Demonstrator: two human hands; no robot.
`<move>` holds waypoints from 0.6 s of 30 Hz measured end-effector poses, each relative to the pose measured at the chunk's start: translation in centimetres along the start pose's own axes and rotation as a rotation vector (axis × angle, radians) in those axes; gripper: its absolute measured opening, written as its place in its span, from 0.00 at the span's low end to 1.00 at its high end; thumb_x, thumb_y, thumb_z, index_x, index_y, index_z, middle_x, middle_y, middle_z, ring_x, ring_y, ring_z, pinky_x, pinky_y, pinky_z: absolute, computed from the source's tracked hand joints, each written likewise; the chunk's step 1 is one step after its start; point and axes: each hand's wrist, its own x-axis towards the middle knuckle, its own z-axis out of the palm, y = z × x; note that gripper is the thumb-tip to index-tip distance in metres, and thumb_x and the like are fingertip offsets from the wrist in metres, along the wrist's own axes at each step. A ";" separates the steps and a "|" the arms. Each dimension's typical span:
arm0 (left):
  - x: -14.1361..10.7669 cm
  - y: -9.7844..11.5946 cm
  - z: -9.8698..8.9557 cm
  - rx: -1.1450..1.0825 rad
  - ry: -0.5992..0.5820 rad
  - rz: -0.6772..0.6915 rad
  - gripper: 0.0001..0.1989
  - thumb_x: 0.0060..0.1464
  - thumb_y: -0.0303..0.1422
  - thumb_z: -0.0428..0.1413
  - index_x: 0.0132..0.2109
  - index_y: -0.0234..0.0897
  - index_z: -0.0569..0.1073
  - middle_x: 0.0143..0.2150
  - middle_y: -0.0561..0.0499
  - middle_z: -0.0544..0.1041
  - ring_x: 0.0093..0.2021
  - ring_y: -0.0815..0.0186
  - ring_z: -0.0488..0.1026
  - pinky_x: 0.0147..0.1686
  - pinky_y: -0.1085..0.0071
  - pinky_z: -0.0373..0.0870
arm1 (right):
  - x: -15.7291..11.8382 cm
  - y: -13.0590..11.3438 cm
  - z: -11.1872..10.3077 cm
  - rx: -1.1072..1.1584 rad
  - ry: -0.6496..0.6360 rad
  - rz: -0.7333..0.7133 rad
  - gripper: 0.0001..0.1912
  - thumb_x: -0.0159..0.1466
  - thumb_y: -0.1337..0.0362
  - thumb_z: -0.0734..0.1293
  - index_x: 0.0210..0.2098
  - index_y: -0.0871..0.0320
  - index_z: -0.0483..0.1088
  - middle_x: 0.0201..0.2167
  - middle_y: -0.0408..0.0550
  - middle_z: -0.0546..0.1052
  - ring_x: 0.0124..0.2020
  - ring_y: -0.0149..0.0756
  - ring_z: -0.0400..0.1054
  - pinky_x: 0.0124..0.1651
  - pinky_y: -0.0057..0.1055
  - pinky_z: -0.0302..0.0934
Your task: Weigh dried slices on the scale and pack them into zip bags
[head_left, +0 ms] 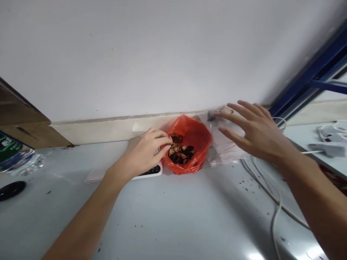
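Observation:
A red plastic bag point(199, 159) stands with its mouth open against the wall, with brown and dark dried pieces point(181, 150) inside. My left hand point(149, 150) grips the left edge of the bag's rim between thumb and fingers. Under that hand a white kitchen scale point(159, 169) with dark buttons is partly hidden. My right hand point(249, 126) is spread, fingers apart and holding nothing, over a stack of clear plastic bags point(227, 150). Behind its fingertips lies a clear bag with pale and dark contents point(223, 109), partly covered.
White cables point(275, 202) run along the right, near a white plug adapter point(329, 148). A blue metal frame point(303, 76) rises at right. At left are a large clear bottle point(20, 159), a black rounded object point(12, 190) and a wooden box point(29, 130). Dark crumbs dot the table point(173, 216).

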 end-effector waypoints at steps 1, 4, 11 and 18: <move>0.0 0.0 0.0 -0.007 -0.003 -0.001 0.17 0.70 0.34 0.47 0.47 0.38 0.81 0.49 0.43 0.80 0.53 0.56 0.74 0.55 0.57 0.76 | 0.3 -0.2 0.3 -0.017 0.001 0.018 0.28 0.73 0.43 0.56 0.64 0.46 0.73 0.69 0.54 0.70 0.72 0.60 0.59 0.72 0.62 0.50; -0.1 0.1 -0.1 -0.022 -0.001 0.001 0.16 0.70 0.35 0.48 0.48 0.38 0.81 0.50 0.43 0.80 0.54 0.56 0.74 0.55 0.59 0.76 | 0.6 -0.7 2.4 -0.039 -0.031 0.057 0.29 0.71 0.44 0.59 0.66 0.45 0.71 0.72 0.56 0.65 0.70 0.65 0.60 0.67 0.65 0.55; -0.5 0.0 -0.5 -0.022 0.001 -0.019 0.15 0.69 0.35 0.49 0.48 0.38 0.81 0.51 0.43 0.79 0.54 0.56 0.75 0.53 0.61 0.76 | -0.3 -1.0 5.3 0.112 0.008 0.256 0.31 0.71 0.46 0.59 0.69 0.50 0.67 0.75 0.63 0.56 0.65 0.66 0.67 0.61 0.59 0.67; -0.4 0.0 -0.3 -0.042 -0.024 -0.008 0.15 0.70 0.36 0.50 0.48 0.39 0.81 0.50 0.44 0.79 0.52 0.56 0.75 0.52 0.60 0.76 | -1.7 -0.3 6.0 0.114 0.024 0.346 0.33 0.71 0.42 0.58 0.72 0.44 0.61 0.77 0.57 0.52 0.70 0.65 0.62 0.55 0.55 0.72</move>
